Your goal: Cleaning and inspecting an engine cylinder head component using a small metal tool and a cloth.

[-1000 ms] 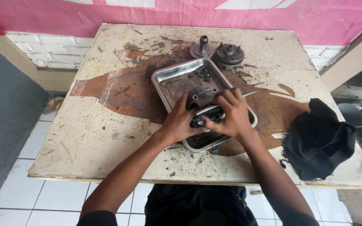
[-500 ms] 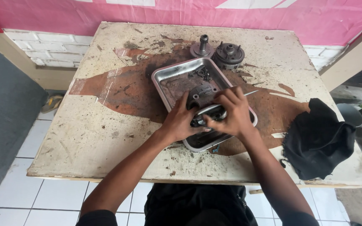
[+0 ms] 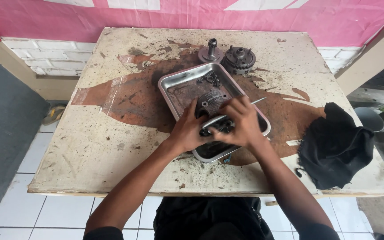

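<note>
Steadying a dark metal part over the steel tray at frame centre, the left hand and right hand hold it with curled fingers, keeping grime off the table.

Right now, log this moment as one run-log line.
left hand: on dark metal part in steel tray | right hand: gripping silver tool | black cloth: table's right | two round metal parts: behind tray
</note>
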